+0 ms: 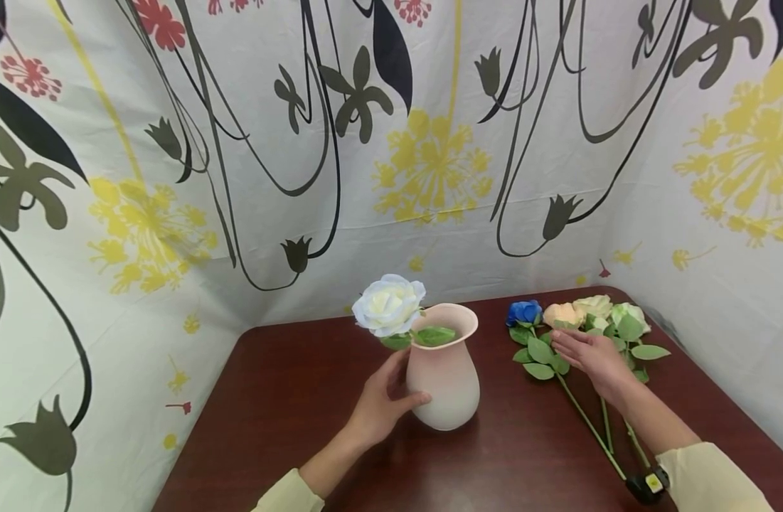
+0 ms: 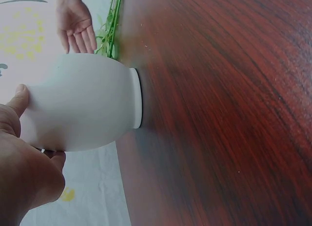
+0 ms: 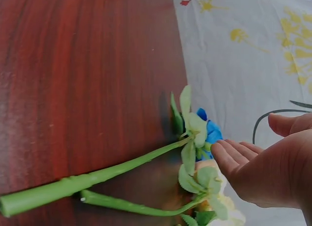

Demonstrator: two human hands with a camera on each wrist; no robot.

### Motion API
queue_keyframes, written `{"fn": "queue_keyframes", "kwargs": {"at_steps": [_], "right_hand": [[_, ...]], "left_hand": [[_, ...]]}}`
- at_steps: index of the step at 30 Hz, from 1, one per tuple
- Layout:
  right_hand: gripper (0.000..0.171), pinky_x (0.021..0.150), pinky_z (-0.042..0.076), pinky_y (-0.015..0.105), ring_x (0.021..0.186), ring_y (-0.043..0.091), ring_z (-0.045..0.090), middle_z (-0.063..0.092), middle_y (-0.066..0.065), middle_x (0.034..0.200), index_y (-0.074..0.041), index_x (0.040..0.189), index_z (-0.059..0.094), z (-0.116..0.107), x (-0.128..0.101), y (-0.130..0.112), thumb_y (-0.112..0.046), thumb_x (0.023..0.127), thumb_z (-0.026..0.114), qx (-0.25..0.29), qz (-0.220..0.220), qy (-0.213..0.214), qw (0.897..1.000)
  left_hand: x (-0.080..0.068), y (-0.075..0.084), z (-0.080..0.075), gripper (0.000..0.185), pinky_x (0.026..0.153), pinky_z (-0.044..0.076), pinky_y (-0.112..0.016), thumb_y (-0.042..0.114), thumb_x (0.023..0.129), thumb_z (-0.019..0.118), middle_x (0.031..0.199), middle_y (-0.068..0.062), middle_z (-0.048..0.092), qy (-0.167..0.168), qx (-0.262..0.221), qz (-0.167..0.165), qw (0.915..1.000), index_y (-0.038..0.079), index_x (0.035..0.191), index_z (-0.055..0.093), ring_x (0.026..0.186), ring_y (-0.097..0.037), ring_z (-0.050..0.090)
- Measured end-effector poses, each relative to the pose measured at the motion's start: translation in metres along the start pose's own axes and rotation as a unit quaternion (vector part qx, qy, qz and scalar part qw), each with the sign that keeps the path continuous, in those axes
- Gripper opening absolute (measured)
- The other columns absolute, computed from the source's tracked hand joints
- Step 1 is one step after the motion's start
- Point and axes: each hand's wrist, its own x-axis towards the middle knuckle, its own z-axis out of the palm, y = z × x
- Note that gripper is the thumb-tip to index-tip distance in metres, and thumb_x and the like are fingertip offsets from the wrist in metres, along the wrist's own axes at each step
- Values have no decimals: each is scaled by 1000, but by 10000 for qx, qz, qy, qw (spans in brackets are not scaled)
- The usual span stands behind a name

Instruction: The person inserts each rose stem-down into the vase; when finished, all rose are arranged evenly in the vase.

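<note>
A pale pink vase [image 1: 447, 384] stands upright on the dark wooden table [image 1: 289, 398], with a white rose [image 1: 389, 304] leaning out over its left rim. My left hand [image 1: 391, 391] grips the vase's left side, thumb in front and fingers behind; the left wrist view shows the same hand [image 2: 24, 172] wrapped round the vase [image 2: 83, 101]. My right hand [image 1: 592, 355] hovers flat, fingers straight, just above a bunch of roses lying on the table: blue [image 1: 524, 311], peach [image 1: 562, 315] and cream [image 1: 592, 304]. In the right wrist view the right hand [image 3: 263, 167] is beside the blue rose [image 3: 209, 133], holding nothing.
Green stems [image 1: 589, 419] run from the lying roses toward the table's near right edge. Flower-printed cloth walls [image 1: 429, 178] close in the table at the back, left and right. A small black device [image 1: 647, 485] sits at my right wrist.
</note>
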Motion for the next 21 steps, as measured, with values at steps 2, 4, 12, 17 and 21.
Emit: {"fn": "queue_keyframes", "kwargs": {"at_steps": [2,4,12,17,21], "right_hand": [[78,121,36,49,153,41,31,28,28,166,7,164,22,0,0,4,-47,113,47,-37,39,17,10000],[80,121,36,51,153,42,32,29,29,166,7,164,23,1,0,7,-49,112,48,-79,98,52,9999],[78,119,39,53,149,44,38,32,31,164,9,163,27,4,3,17,-47,113,49,-326,185,204,9991],[70,116,44,53,146,46,44,37,34,161,10,161,31,5,4,20,-38,114,49,-565,90,266,9980],[65,111,49,55,140,48,50,42,34,158,12,158,37,6,5,23,-32,113,54,-888,32,342,9955]], "left_hand": [[0,-1,0,79,117,45,-45,25,92,87,159,3,53,3,4,17,10000,30,159,46,146,-16,49],[1,-2,0,78,117,45,-45,25,92,87,159,4,53,6,4,28,10000,30,159,46,146,-16,49],[1,-5,0,77,117,45,-46,23,93,86,158,4,53,10,-105,96,9999,31,158,47,145,-17,49],[1,-5,0,77,117,45,-44,24,92,87,158,7,53,5,-82,38,10000,34,158,47,145,-14,49],[1,-5,0,77,117,45,-44,24,92,86,158,7,53,-12,-105,25,9999,34,158,47,144,-14,50]]}}
